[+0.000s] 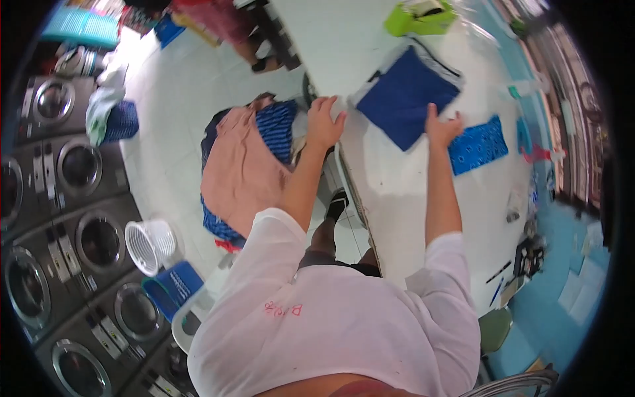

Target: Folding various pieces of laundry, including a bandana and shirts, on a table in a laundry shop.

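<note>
My left hand (326, 123) is raised near the edge of the white table, fingers apart, with nothing in it. Left of it lies a heap of laundry with a pink cloth (243, 168) on top and a blue striped cloth (275, 130) beside it. My right hand (442, 128) has its fingers spread at the lower right edge of a folded dark blue cloth (404, 97); whether it touches the cloth is hard to tell. Just right of this hand, a bright blue patterned cloth (478, 146) lies folded on the table (412, 213).
A lime green container (421, 20) stands at the table's far end. Bottles, pens (497, 292) and small items line its right side. On the left are front-loading washing machines (79, 164), a white basket (150, 245) and blue baskets (173, 288). Another person's leg (250, 52) shows at the top.
</note>
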Tool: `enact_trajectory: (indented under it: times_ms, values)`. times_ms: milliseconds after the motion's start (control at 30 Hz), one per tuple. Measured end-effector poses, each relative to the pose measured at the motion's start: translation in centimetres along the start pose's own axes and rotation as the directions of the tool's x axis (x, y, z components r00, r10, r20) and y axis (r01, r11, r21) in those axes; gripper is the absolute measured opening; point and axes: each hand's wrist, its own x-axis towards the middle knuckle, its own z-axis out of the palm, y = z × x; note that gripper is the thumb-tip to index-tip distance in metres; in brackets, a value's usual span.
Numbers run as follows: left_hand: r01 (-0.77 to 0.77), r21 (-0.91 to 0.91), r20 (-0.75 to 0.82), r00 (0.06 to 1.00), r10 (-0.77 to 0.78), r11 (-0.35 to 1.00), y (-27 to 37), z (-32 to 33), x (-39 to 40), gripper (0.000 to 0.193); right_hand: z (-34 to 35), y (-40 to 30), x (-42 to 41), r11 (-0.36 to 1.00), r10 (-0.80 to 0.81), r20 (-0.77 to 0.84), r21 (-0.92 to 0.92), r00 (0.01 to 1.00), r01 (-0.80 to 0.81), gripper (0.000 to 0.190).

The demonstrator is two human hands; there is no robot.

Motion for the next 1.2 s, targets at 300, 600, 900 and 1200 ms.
enact_trajectory:
  times_ms: [300, 600, 900, 1200]
  values:
    - [0.215, 0.781, 0.275, 0.724, -0.632, 0.586, -11.7, -7.2, -21.6, 0.053, -19.4, -12.8, -8.7, 0.472, -0.702, 0.100, 0.806, 0.705, 0.356, 0.022]
    - [0.412, 0.083, 0.435, 0.804, -0.405, 0.907, -13.9, -11.0, -19.7, 0.022, -27.0, -18.8, -11.3, -0.075, -0.956, -0.143, 0.963, 0.256, 0.258, 0.029]
    - [0.318, -0.935, -0.010, 0.424, -0.906, 0.159, -5.6, -26.5, -16.4, 0.034, -19.3, -15.5, -18.4, 0.459, -0.684, 0.093, 0.826, 0.723, 0.328, 0.018]
    - [0.657, -0.616, 0.727, 0.686, -0.006, 0.434, 12.4, -34.6, -12.0, 0.037, -5.5, -13.1, -29.4, 0.316, -0.949, 0.285, 0.858, 0.136, 0.405, 0.033]
